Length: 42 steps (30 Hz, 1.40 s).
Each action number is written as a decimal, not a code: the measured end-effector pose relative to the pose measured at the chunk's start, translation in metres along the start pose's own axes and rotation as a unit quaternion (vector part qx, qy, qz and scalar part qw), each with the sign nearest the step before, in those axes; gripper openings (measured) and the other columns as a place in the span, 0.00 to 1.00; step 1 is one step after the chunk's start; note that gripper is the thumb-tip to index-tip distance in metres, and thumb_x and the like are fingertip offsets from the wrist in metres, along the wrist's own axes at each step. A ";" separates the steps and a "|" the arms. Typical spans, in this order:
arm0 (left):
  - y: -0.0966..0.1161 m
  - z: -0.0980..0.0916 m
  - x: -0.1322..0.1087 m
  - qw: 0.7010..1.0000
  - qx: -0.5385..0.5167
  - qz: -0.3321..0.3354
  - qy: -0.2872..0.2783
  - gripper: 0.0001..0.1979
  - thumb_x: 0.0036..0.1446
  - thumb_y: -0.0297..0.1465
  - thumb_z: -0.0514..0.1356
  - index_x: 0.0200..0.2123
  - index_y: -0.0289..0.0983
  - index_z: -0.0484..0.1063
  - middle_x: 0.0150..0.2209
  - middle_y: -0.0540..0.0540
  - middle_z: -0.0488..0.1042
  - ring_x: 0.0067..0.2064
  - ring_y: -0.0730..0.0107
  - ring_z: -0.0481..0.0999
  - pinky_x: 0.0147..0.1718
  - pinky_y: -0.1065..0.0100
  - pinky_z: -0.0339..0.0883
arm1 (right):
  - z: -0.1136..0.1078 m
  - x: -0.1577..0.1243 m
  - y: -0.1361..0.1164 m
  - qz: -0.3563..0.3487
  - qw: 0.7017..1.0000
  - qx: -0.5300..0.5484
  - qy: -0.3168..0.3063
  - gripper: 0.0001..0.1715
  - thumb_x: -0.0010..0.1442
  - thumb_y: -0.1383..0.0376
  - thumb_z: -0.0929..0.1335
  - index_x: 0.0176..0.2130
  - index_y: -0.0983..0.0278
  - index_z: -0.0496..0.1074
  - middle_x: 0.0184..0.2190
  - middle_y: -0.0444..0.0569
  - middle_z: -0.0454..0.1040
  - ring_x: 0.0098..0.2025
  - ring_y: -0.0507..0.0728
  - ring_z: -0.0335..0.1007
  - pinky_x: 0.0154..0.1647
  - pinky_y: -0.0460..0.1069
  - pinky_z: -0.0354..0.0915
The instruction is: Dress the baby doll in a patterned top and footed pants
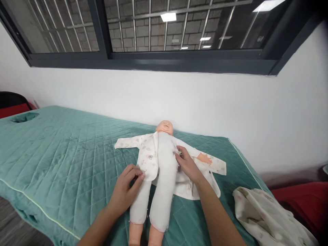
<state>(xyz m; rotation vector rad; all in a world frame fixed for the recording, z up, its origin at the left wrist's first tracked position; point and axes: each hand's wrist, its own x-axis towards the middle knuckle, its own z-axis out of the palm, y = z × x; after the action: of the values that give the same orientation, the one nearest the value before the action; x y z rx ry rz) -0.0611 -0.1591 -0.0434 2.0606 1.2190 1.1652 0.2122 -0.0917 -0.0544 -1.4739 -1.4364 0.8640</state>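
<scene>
A baby doll (165, 127) lies on its back, head toward the wall, with white padded-looking covering (166, 160) on its body and legs. A white printed baby jacket (147, 157) is on it, one front panel over its side and the other spread out flat. My left hand (126, 188) is closed, thumb and forefinger together at the lower edge of the left-hand panel. My right hand (188, 164) has its thumb and forefinger bent at the doll's side, by a small frayed white bit; what they pinch is unclear. An orange doll hand (204, 158) shows at the right sleeve.
A green quilted cover (77, 153) lies under the doll, with a round hole (25, 117) at the far left. Crumpled printed cloth (269, 215) lies at the right, near a red seat (304, 201). A white wall (153, 95) and barred window (164, 30) stand behind.
</scene>
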 end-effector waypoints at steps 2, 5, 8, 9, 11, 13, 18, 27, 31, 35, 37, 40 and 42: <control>0.002 -0.003 0.018 0.999 0.027 0.006 0.021 0.14 0.66 0.37 0.51 0.31 0.39 0.70 0.32 0.47 0.70 0.37 0.66 0.70 0.39 0.64 0.65 | -0.001 -0.001 -0.003 0.005 1.000 -0.006 -0.002 0.31 0.60 0.45 0.65 0.57 0.57 0.64 0.48 0.49 0.71 0.42 0.58 0.69 0.47 0.53 0.65; 0.002 0.000 0.062 0.996 0.077 0.009 0.052 0.13 0.66 0.38 0.51 0.39 0.39 0.73 0.41 0.45 0.75 0.46 0.62 0.72 0.48 0.61 0.64 | -0.002 -0.003 -0.006 0.012 1.000 -0.018 -0.012 0.30 0.61 0.46 0.64 0.57 0.56 0.63 0.52 0.49 0.69 0.45 0.58 0.69 0.49 0.53 0.65; 0.004 0.012 0.112 0.994 0.108 0.019 0.001 0.17 0.67 0.38 0.47 0.46 0.39 0.73 0.49 0.43 0.76 0.54 0.58 0.70 0.56 0.58 0.61 | -0.002 -0.006 -0.008 0.015 0.999 -0.028 -0.010 0.32 0.62 0.45 0.63 0.59 0.57 0.62 0.52 0.49 0.70 0.47 0.59 0.69 0.53 0.55 0.63; 0.006 0.017 0.125 0.994 0.104 0.016 -0.029 0.19 0.68 0.38 0.45 0.46 0.38 0.73 0.48 0.43 0.77 0.53 0.59 0.72 0.55 0.58 0.62 | -0.001 -0.008 -0.008 0.014 0.999 -0.029 -0.007 0.33 0.62 0.45 0.63 0.60 0.57 0.62 0.52 0.50 0.71 0.48 0.60 0.69 0.54 0.55 0.63; 0.011 0.029 0.146 0.993 0.093 0.014 -0.078 0.21 0.69 0.38 0.43 0.45 0.38 0.73 0.46 0.42 0.78 0.49 0.59 0.76 0.51 0.59 0.66 | -0.001 -0.009 -0.007 0.012 0.999 -0.030 -0.004 0.34 0.63 0.45 0.62 0.61 0.58 0.62 0.53 0.51 0.71 0.50 0.61 0.69 0.56 0.57 0.61; 0.018 0.040 0.158 0.989 0.088 0.032 -0.111 0.21 0.68 0.38 0.43 0.48 0.38 0.73 0.48 0.41 0.78 0.50 0.58 0.76 0.50 0.59 0.67 | -0.001 -0.010 -0.006 0.006 1.000 -0.030 -0.006 0.36 0.63 0.44 0.61 0.62 0.59 0.61 0.56 0.52 0.70 0.52 0.62 0.68 0.59 0.58 0.59; 0.035 0.046 0.149 0.984 0.084 0.071 -0.140 0.20 0.68 0.37 0.46 0.56 0.41 0.70 0.61 0.43 0.70 0.68 0.58 0.58 0.63 0.55 0.57 | -0.005 -0.012 -0.005 -0.011 0.999 -0.028 -0.024 0.37 0.64 0.43 0.61 0.64 0.58 0.61 0.63 0.53 0.65 0.63 0.63 0.61 0.65 0.59 0.54; -0.027 0.005 0.004 0.980 -0.009 -0.154 0.126 0.17 0.61 0.33 0.53 0.53 0.41 0.69 0.54 0.44 0.74 0.53 0.61 0.75 0.56 0.55 0.68 | -0.006 -0.014 -0.004 -0.013 1.000 -0.014 -0.016 0.42 0.62 0.43 0.63 0.68 0.57 0.53 0.66 0.53 0.59 0.64 0.62 0.59 0.67 0.59 0.52; -0.034 0.005 -0.021 0.987 0.025 -0.151 0.039 0.25 0.56 0.31 0.58 0.58 0.40 0.65 0.56 0.42 0.72 0.57 0.59 0.72 0.58 0.54 0.65 | -0.004 -0.013 -0.005 -0.011 0.999 -0.030 -0.014 0.41 0.63 0.44 0.62 0.67 0.59 0.54 0.64 0.55 0.62 0.62 0.62 0.61 0.66 0.59 0.53; -0.022 0.011 -0.012 0.983 0.077 -0.162 0.039 0.26 0.56 0.33 0.59 0.59 0.40 0.64 0.54 0.40 0.74 0.54 0.56 0.74 0.53 0.55 0.67 | -0.002 -0.011 -0.005 -0.018 0.999 -0.034 -0.014 0.39 0.63 0.45 0.62 0.67 0.58 0.55 0.66 0.53 0.60 0.61 0.62 0.63 0.66 0.58 0.53; -0.019 0.012 -0.006 0.976 0.102 -0.187 0.031 0.24 0.58 0.34 0.58 0.58 0.41 0.65 0.54 0.40 0.75 0.53 0.53 0.75 0.51 0.53 0.67 | -0.002 -0.011 -0.005 -0.018 0.999 -0.041 -0.011 0.38 0.63 0.46 0.62 0.66 0.58 0.55 0.65 0.53 0.61 0.60 0.62 0.64 0.65 0.59 0.53; -0.019 0.011 -0.001 0.970 0.119 -0.211 0.020 0.20 0.60 0.36 0.56 0.55 0.44 0.68 0.52 0.42 0.77 0.51 0.49 0.76 0.49 0.51 0.66 | -0.002 -0.011 -0.005 -0.023 0.999 -0.044 -0.008 0.37 0.63 0.47 0.62 0.66 0.58 0.56 0.63 0.53 0.63 0.58 0.62 0.66 0.64 0.59 0.55; -0.019 0.009 -0.002 0.972 0.096 -0.214 0.028 0.18 0.61 0.37 0.55 0.54 0.44 0.68 0.49 0.43 0.78 0.49 0.50 0.77 0.48 0.53 0.67 | -0.002 -0.012 -0.006 -0.029 0.999 -0.038 -0.009 0.37 0.63 0.47 0.62 0.66 0.58 0.57 0.63 0.52 0.64 0.57 0.61 0.66 0.64 0.58 0.56</control>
<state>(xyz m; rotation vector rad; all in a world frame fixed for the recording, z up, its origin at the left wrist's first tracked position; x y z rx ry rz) -0.0624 -0.1512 -0.0633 1.7720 1.7561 0.9335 0.2113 -0.1042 -0.0494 -1.4771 -1.5333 0.7964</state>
